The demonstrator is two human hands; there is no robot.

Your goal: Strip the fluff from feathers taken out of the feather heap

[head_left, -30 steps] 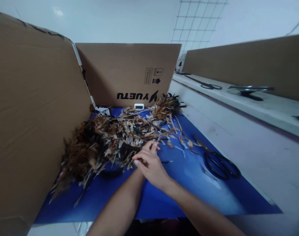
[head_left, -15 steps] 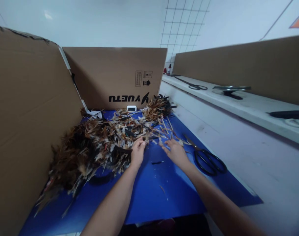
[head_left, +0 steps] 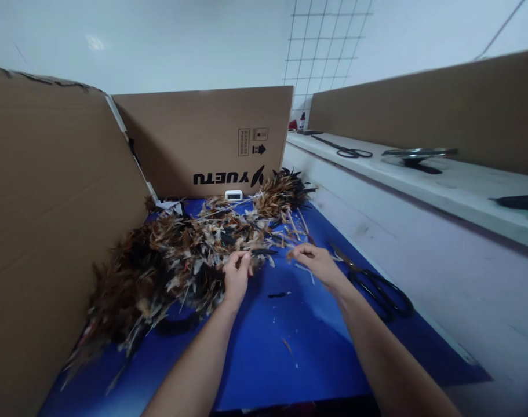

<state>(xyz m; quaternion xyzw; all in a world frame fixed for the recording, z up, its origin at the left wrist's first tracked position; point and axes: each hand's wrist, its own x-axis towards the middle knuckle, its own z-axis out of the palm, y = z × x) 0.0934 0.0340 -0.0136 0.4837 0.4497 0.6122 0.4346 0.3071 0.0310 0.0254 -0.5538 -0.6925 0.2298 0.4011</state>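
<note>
My left hand (head_left: 237,277) is closed in a pinch at the right edge of a large heap of brown, black and white feathers (head_left: 177,249). A dark feather (head_left: 264,252) sticks out to the right from its fingertips. Across a short gap, my right hand (head_left: 315,262) is also closed, thumb against fingers. A small brown tuft of feather (head_left: 290,255) shows at its fingertips. To the right of that hand lies a pair of black-handled scissors (head_left: 379,289), blades pointing away, on the blue table surface (head_left: 307,359).
Loose quills lie beyond my hands, near a bundle of brown-black feathers (head_left: 283,191). A small white digital timer or display (head_left: 233,196) stands before the cardboard panel (head_left: 181,133). Another cardboard wall (head_left: 42,202) rises at left. More scissors (head_left: 353,153) rest on the white ledge (head_left: 476,185).
My left hand has drawn slightly back, and a dark feather now shows at its fingertips. My right hand's spread fingers have closed on a small tuft. The view has shifted slightly.
</note>
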